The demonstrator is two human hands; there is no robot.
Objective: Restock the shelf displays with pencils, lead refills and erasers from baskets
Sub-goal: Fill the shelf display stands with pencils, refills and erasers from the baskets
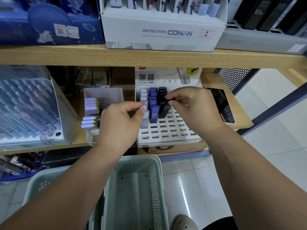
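Note:
A white slotted display tray (167, 130) for lead refills stands on the lower wooden shelf, with rows of grey, blue (154, 113) and black refill cases at its back. My left hand (119, 120) pinches the top of a grey lead refill case (144, 121) standing in the front of the left row. My right hand (192, 105) pinches a black lead refill case (166, 108) at the front of the black row. A pale green perforated basket (137, 188) sits below my forearms; nothing shows on the visible part of its floor.
A white box of purple erasers (91, 112) stands left of the tray. A pen display (28, 110) fills the far left. A black mesh basket (221, 103) lies to the right. The upper shelf (149, 57) carries a Conan box (162, 30) overhead.

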